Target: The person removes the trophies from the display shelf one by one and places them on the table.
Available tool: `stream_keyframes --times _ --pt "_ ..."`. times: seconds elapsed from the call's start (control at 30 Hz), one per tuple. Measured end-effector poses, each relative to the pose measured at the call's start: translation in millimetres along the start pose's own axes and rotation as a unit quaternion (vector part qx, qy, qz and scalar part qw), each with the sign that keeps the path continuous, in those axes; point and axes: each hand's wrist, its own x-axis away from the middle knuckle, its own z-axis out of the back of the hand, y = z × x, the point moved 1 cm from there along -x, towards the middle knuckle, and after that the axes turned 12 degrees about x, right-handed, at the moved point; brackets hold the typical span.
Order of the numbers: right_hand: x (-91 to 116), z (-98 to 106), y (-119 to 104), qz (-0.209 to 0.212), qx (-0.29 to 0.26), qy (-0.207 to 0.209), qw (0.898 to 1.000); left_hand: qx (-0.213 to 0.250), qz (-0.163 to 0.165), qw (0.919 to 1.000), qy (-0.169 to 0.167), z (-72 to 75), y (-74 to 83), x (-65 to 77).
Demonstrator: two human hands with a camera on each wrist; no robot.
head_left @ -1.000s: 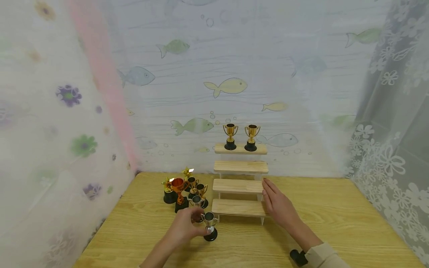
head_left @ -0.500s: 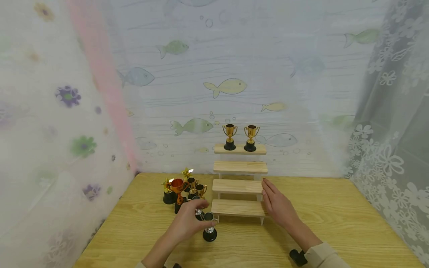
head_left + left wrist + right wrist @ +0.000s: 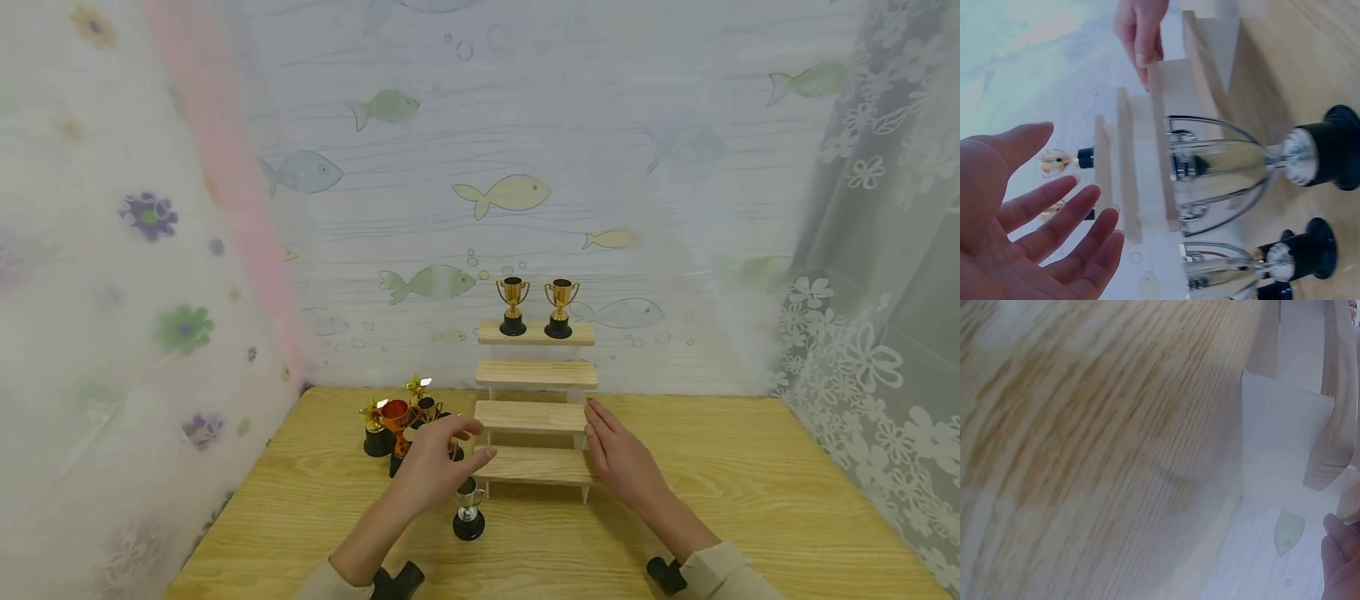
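Note:
My left hand (image 3: 435, 462), thumb and fingers spread and holding nothing, hovers left of a four-step wooden display stand (image 3: 534, 463). Just below it on the table stands a small silver trophy cup (image 3: 468, 515) with a black base. In the left wrist view, this silver trophy (image 3: 1229, 165) is apart from the fingers, with a second silver trophy (image 3: 1225, 272) beside it. My right hand (image 3: 628, 462) rests its straight fingers against the stand's right side. Two gold trophies (image 3: 513, 302) stand on the top step; the three lower steps are bare.
Behind my left hand cluster an orange-red trophy (image 3: 395, 415), star-topped gold trophies (image 3: 377, 437) and gold cups (image 3: 427, 407), partly hidden. The wooden table (image 3: 705, 450) reaches a fish-patterned curtain (image 3: 675, 225) at the back. Black wrist mounts (image 3: 397, 581) sit at both sleeves.
My left hand has let go of the front silver trophy, opened, and risen slightly up and to the right. That trophy stays where it was. The right hand stays at the stand.

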Motion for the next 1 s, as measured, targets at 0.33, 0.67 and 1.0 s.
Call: stream_keyframes --times 0.33,0.67,1.0 --pt "0 -1 0 -0.001 -0.001 0.004 1.000 0.008 -0.023 0.9989 0.040 9.5 16.1 -24.6" --pt "0 0 1 -0.003 -0.002 0.003 1.000 0.028 -0.033 0.9972 0.061 21.6 30.7 -57.9" --pt "0 -1 0 -0.003 -0.004 0.008 1.000 0.028 -0.028 0.9961 0.078 21.1 42.5 -88.9"
